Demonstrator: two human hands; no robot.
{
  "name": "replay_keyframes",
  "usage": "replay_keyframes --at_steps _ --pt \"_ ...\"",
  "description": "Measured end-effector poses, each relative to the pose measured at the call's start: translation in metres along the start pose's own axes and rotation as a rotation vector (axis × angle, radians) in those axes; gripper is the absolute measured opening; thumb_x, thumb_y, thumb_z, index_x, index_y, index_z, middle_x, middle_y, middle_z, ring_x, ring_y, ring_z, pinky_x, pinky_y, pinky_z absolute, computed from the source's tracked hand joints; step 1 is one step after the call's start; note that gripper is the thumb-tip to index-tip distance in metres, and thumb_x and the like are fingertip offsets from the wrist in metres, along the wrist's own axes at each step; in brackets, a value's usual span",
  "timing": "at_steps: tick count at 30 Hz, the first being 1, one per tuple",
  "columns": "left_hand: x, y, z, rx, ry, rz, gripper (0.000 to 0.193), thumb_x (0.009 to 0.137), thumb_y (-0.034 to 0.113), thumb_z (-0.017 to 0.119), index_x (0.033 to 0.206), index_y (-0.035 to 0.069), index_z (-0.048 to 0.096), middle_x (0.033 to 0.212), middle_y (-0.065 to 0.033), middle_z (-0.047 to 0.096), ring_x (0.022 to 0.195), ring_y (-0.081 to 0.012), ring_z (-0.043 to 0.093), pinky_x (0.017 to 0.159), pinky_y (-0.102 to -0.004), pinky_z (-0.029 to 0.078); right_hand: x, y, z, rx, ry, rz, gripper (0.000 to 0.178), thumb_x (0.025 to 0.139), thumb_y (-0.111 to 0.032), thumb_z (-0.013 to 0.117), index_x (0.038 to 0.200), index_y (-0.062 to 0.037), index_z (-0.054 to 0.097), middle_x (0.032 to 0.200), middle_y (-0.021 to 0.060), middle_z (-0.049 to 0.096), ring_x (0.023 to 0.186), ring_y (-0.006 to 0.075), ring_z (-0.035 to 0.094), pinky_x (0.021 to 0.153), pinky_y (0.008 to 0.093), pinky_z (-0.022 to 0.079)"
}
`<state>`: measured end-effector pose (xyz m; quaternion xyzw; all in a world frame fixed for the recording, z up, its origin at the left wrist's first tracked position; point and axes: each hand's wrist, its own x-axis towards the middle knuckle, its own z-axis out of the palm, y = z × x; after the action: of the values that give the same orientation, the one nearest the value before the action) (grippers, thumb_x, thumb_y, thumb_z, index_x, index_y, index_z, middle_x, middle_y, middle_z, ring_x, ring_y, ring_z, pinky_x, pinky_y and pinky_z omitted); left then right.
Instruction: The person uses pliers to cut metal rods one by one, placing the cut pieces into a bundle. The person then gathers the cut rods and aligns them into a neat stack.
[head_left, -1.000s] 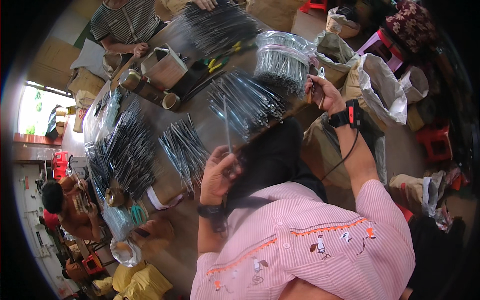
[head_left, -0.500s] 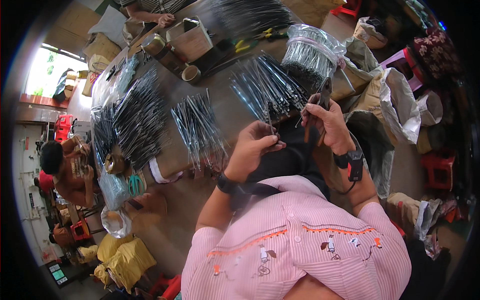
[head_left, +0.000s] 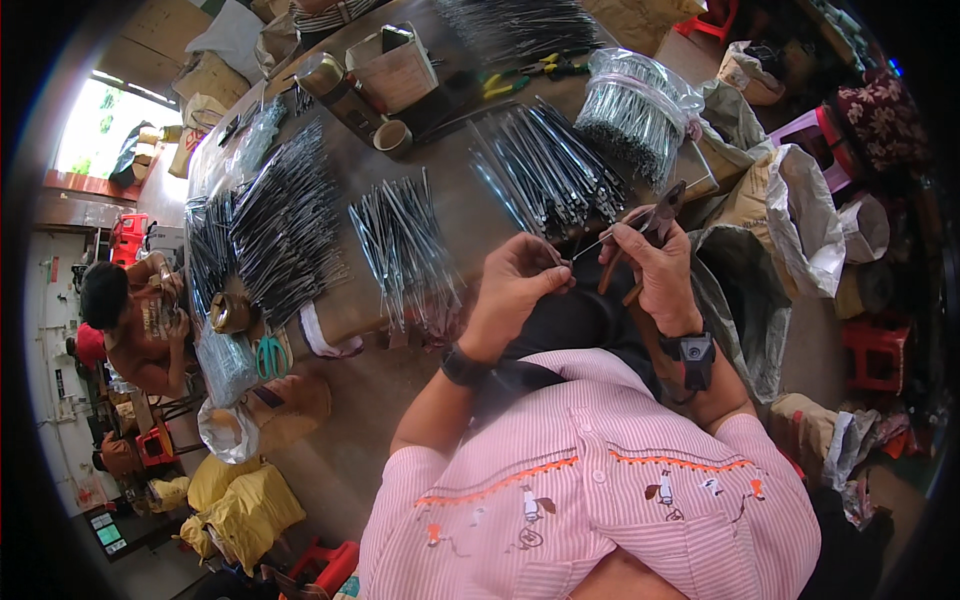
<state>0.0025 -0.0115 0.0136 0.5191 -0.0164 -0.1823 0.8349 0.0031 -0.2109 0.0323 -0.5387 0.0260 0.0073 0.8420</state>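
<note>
Over my lap, at the near table edge, my left hand (head_left: 512, 290) pinches one end of a thin silvery metal strip (head_left: 588, 248). The strip runs across to the fingertips of my right hand (head_left: 658, 272). Pliers (head_left: 666, 208) are in that same right hand, jaws pointing up and away, with brownish handles (head_left: 632, 293) below the fingers. Just beyond my hands a bundle of shiny metal strips (head_left: 555, 170) lies fanned on the table. A smaller bundle of strips (head_left: 405, 245) lies to its left. The exact ends of the held strip are hidden by my fingers.
A plastic-wrapped bundle (head_left: 640, 110) stands at the table's right corner, near open sacks (head_left: 800, 215). Larger strip piles (head_left: 290, 230), teal-handled scissors (head_left: 271, 357), yellow-handled pliers (head_left: 505, 87), a box (head_left: 395, 68) and a cup (head_left: 392, 138) are on the table. Another person (head_left: 145, 325) sits at left.
My right hand has tilted the pliers to the right, and its fingertips now meet the strip, which spans both hands. The view has shifted slightly; a co-worker's hand at the far edge has left it.
</note>
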Motion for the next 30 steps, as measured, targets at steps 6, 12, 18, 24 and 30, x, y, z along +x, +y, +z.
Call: replay_keyframes --at_steps 6,12,18,24,30 --pt "-0.002 0.004 0.005 0.018 -0.003 0.001 0.018 0.081 0.000 0.072 0.093 -0.001 0.059 0.084 -0.0079 0.067 0.074 -0.0146 0.066 0.069 -0.0258 0.056 -0.006 0.003 0.003 -0.026 -0.037 0.033 0.009 0.089 -0.006 0.065 0.095 -0.0003 0.060 0.081 0.0089 0.067 0.070 0.0146 0.065 0.054 0.0264 0.053" --pt "-0.005 0.004 0.004 -0.020 0.013 -0.032 0.016 0.078 -0.001 0.074 0.092 -0.002 0.064 0.083 -0.0067 0.067 0.073 -0.0142 0.067 0.069 -0.0260 0.056 -0.012 0.017 0.011 -0.099 -0.106 -0.023 0.012 0.089 -0.004 0.066 0.098 0.0008 0.060 0.079 0.0077 0.066 0.068 0.0134 0.064 0.048 0.0254 0.051" --pt "-0.008 -0.001 -0.007 0.024 0.079 -0.068 0.016 0.080 -0.002 0.072 0.094 -0.003 0.063 0.083 -0.0071 0.067 0.073 -0.0150 0.068 0.070 -0.0264 0.058 -0.007 0.015 0.011 -0.114 -0.052 -0.011 0.016 0.088 -0.004 0.066 0.103 -0.0008 0.060 0.084 0.0075 0.067 0.071 0.0138 0.065 0.065 0.0266 0.053" --pt "-0.014 -0.003 -0.015 0.088 0.036 -0.124 0.021 0.080 -0.003 0.069 0.100 -0.003 0.062 0.084 -0.0067 0.067 0.076 -0.0141 0.067 0.071 -0.0251 0.056 0.006 0.015 -0.004 -0.130 0.038 -0.046 0.021 0.088 -0.004 0.066 0.107 0.0003 0.059 0.087 0.0097 0.067 0.070 0.0150 0.065 0.065 0.0262 0.052" --pt "-0.014 -0.008 -0.001 0.106 -0.133 -0.188 0.032 0.083 -0.005 0.064 0.114 -0.003 0.057 0.089 -0.0077 0.063 0.080 -0.0175 0.069 0.069 -0.0267 0.057 0.000 0.024 -0.008 -0.047 -0.023 0.170 0.025 0.088 -0.005 0.067 0.111 0.0010 0.059 0.091 0.0107 0.067 0.071 0.0154 0.064 0.066 0.0266 0.052"
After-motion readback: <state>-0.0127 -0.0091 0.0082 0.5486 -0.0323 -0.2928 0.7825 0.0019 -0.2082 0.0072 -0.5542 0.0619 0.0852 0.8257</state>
